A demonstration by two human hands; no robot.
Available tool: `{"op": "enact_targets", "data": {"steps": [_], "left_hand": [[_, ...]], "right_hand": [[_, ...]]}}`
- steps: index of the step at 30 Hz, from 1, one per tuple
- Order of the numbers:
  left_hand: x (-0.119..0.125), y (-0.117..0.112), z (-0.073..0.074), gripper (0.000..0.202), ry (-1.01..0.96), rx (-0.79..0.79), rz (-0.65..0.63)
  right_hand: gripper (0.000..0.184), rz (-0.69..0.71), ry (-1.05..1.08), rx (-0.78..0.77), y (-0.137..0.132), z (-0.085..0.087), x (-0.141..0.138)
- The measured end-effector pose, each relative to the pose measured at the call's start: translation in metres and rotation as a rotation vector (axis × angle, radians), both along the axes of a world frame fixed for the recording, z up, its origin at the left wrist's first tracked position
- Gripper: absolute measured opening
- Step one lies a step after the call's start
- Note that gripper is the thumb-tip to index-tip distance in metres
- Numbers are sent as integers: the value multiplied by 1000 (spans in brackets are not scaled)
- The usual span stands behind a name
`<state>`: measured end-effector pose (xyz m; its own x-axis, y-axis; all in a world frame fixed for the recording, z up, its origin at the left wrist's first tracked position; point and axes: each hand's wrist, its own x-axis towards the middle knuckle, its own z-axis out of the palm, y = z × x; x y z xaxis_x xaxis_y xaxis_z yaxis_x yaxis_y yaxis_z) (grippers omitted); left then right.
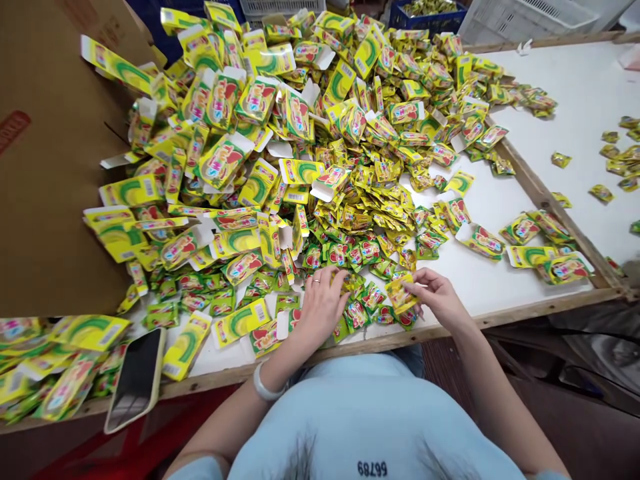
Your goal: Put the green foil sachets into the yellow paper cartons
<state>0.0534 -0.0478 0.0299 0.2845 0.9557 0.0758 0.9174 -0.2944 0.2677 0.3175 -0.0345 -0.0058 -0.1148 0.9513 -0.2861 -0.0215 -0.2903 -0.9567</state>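
1. A phone lay face up over the near edge of the table, left of the person and well apart from both hands.
2. The left hand rested palm down on loose sachets at the near edge, fingers spread narrowly over them; whether it pinched one could not be told, since the palm hid the fingertips.
3. The right hand held a small yellow sachet between thumb and fingertips, the fingers curled close around its right end, just above the table.
4. That sachet looked light, thin and limp, with a glossy film likely to slip; a pinch on its sealed edge seemed the safest hold.
5. Beyond the hands, flattened cartons with open white flaps lay mixed with more sachets; these looked stiffer, easy to crease, best taken by the long sides.
6. Farther off the heap rose against a cardboard sheet, with crates behind.
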Motion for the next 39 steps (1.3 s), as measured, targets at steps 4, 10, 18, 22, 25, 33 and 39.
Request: {"op": "enact_targets", "data": {"steps": [4, 10, 18, 22, 25, 33, 39], "left_hand": [[-11, -11, 0, 29, -87, -25, -28], [-71, -47, 13, 60, -142, -226, -65], [-76, -55, 20, 52, -12, -225, -91], [-71, -49, 30, 56, -24, -191, -154], [-76, -49, 43, 58, -30, -225, -177], [-95, -39, 69, 42, -222, -504, -278], [-74, -19, 80, 33, -503, -658, -299]], "right_hand": [[25, 293, -404, 32, -5, -5, -28], [11, 336, -837, 199, -5, 5, -60], [7, 360, -1098, 709, -19, 9, -46], [28, 454, -1098, 733, -29, 4, -46], [23, 518, -1000, 589, -26, 8, -42], [35, 291, -934, 441, -17, 14, -17], [31, 537, -1115, 223, -25, 2, -43]]}}
